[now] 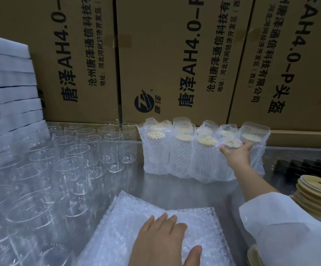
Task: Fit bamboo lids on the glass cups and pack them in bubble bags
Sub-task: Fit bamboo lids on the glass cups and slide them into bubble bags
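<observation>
Head cam | right hand (236, 156) at table's (184, 191) far edge, gripping upright bubble-bagged clear glass cup with bamboo lid (232, 143) | left hand (160, 241) flat, relaxed on clear bubble-bag stack (136, 212), near edge | bare upright glass cups (75, 156) off left, left hand's nearer

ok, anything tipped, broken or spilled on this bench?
Nothing broken or spilled. The bare glass cups and bagged cups stand upright; the right hand grips one of the bagged ones. Only oddity: the bamboo lid stack at the right is uneven, its lids offset and tilted rather than squared up.
</observation>
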